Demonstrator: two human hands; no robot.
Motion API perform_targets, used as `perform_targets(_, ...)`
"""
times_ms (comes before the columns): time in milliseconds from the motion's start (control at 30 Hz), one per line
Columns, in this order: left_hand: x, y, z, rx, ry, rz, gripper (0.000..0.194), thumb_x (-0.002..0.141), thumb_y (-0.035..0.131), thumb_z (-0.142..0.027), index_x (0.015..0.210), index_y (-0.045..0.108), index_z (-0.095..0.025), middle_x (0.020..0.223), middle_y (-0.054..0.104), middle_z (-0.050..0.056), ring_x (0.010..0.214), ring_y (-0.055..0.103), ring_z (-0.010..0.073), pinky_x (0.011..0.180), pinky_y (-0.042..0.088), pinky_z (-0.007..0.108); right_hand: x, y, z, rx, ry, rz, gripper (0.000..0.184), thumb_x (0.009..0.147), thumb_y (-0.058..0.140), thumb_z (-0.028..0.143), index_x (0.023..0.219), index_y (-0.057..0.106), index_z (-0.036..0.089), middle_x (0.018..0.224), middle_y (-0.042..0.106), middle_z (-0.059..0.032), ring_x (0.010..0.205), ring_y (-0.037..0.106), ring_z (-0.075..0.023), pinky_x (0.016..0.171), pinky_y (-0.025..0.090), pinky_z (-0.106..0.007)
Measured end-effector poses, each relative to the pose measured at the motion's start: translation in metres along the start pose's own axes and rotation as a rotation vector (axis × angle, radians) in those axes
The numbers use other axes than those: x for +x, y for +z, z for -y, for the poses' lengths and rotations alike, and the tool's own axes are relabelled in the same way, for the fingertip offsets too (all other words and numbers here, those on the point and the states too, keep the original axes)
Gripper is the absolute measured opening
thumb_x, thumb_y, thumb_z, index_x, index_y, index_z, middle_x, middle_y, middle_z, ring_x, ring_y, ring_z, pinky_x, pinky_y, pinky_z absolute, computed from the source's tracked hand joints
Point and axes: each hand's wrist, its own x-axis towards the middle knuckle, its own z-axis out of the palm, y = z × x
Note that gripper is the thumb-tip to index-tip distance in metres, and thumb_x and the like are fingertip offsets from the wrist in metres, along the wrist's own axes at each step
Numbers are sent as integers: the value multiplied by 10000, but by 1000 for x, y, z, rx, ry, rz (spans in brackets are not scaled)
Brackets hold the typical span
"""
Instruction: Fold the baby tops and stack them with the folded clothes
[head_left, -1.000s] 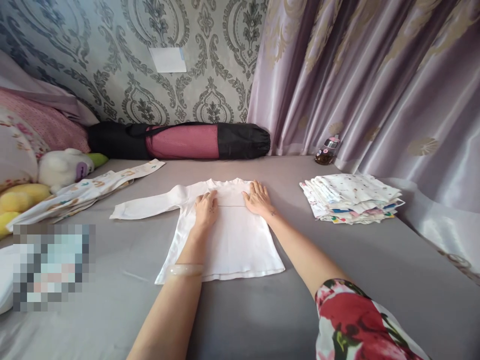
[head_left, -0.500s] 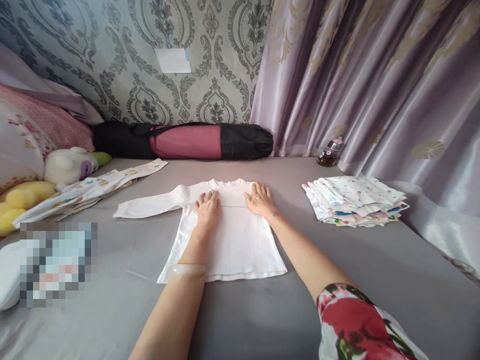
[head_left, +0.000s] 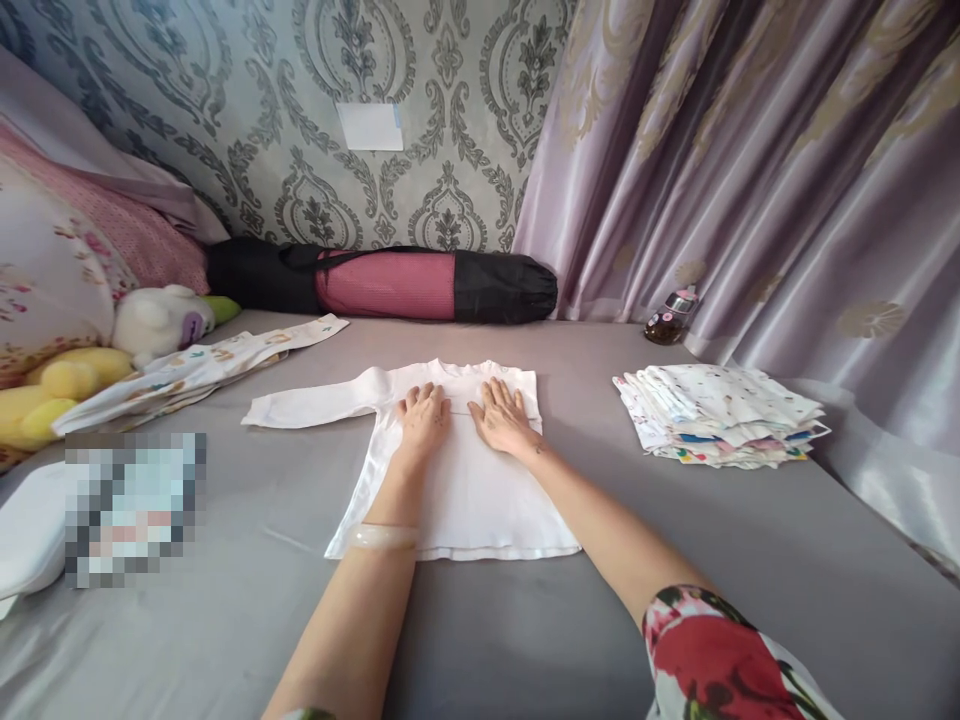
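A small white long-sleeved shirt (head_left: 480, 500) lies flat on the grey bed sheet (head_left: 675, 580). Its right sleeve is folded in over the chest, while the left sleeve (head_left: 307, 405) stretches out to the left. My left hand (head_left: 424, 420) lies palm down on the upper chest, fingers spread. My right hand (head_left: 499, 415) rests flat beside it on the folded-in sleeve, fingers stretched out. Neither hand holds anything. A pale bangle (head_left: 382, 537) sits on my left wrist.
A stack of folded printed garments (head_left: 720, 415) lies at the right. Unfolded printed clothes (head_left: 195, 370) lie at the left beside plush toys (head_left: 150, 320) and pillows. A black and pink roll bag (head_left: 390, 283) lines the wall. A small bottle (head_left: 671, 315) stands by the curtain.
My right hand has slid left across the shirt's chest toward my left hand. The camera view has shifted slightly, and the shirt itself lies as before.
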Motion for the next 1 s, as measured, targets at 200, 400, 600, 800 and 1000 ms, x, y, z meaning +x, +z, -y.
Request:
perform_targets(200, 7, -3, 5, -144, -106, -44, 391, 910, 386, -182, 1203, 637, -242, 1338, 611, 106, 1304, 459, 320, 1067, 331, 548, 6, 4, 21, 55, -69, 26, 673, 1009, 205, 461, 1539, 234, 47, 1626, 130, -162, 1505, 85, -275, 1197, 45, -505)
perform_targets(400, 17, -4, 16, -285, -151, -88, 460, 840, 399, -138, 1228, 644, -169, 1295, 644, 136, 1278, 517, 316, 1087, 362, 518, 14, 5, 46, 58, -128, 96, 681, 998, 196, 456, 1550, 203, 57, 1634, 102, -145, 1509, 56, -258, 1202, 36, -491)
perform_targets(600, 21, -8, 20, -390, -201, -111, 470, 830, 393, -154, 1242, 620, -160, 1283, 651, 130, 1278, 536, 285, 1090, 379, 464, 24, 6, 71, 29, -190, 157, 690, 953, 301, 368, 1561, 158, 76, 1639, 83, -144, 1508, 51, -281, 1200, 61, -524)
perform_targets(800, 19, -12, 16, -448, -222, -118, 480, 839, 397, -131, 1295, 547, -138, 1261, 653, 145, 1214, 585, 271, 1046, 428, 419, 29, 6, 78, 60, -246, 177, 730, 929, 402, 366, 1566, 157, 108, 1641, 89, -129, 1506, 10, -317, 1197, 48, -555)
perform_targets(1000, 15, -6, 11, -404, -141, -106, 555, 886, 368, -150, 1440, 361, -135, 1306, 616, 156, 1184, 598, 262, 1008, 447, 414, 30, -7, 43, 209, -324, 111, 559, 1001, 211, 306, 1503, 303, 79, 1602, 254, -142, 1486, 196, -182, 1201, 187, -361)
